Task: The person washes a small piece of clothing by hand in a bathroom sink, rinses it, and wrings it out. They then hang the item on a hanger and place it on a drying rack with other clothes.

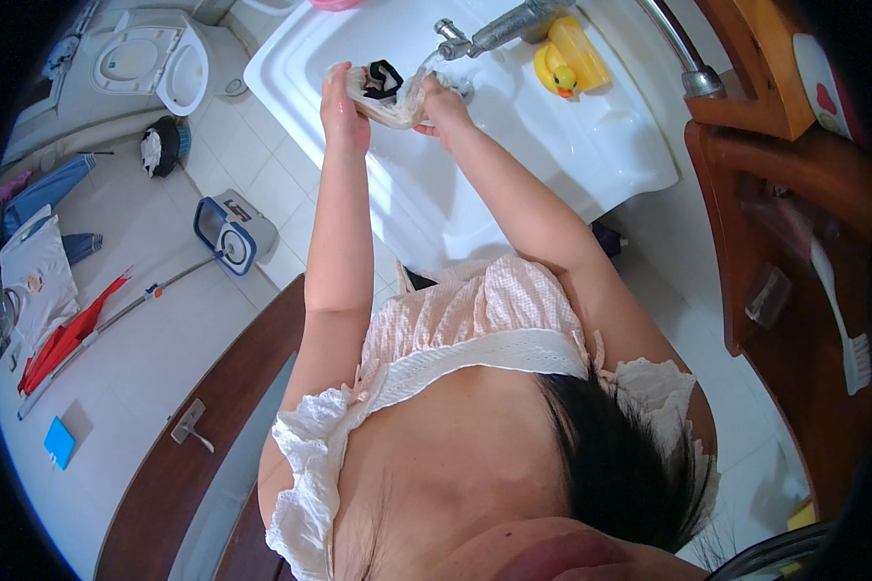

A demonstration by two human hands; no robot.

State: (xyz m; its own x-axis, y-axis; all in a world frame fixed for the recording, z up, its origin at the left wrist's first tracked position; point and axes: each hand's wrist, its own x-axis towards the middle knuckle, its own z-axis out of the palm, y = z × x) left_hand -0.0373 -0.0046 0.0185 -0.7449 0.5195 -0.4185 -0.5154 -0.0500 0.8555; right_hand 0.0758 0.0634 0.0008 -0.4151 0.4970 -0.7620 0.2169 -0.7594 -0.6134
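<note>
Over the white basin (436,189), a wet, whitish cloth (392,110) with a black-edged part (384,78) is stretched between my two hands. My left hand (346,109) grips its end on the left of the picture, thumb up. My right hand (443,109) holds the other end close below the metal faucet (453,48). Water runs from the faucet onto the cloth beside my right hand. What kind of cloth it is, I cannot tell.
A yellow rubber duck (564,78) lies by a yellow container (583,52) on the basin's rim. Wooden shelving (727,240) with a toothbrush (832,290) stands at the right. At the left are a toilet (185,72), a mop bucket (243,232) and a red umbrella (69,338).
</note>
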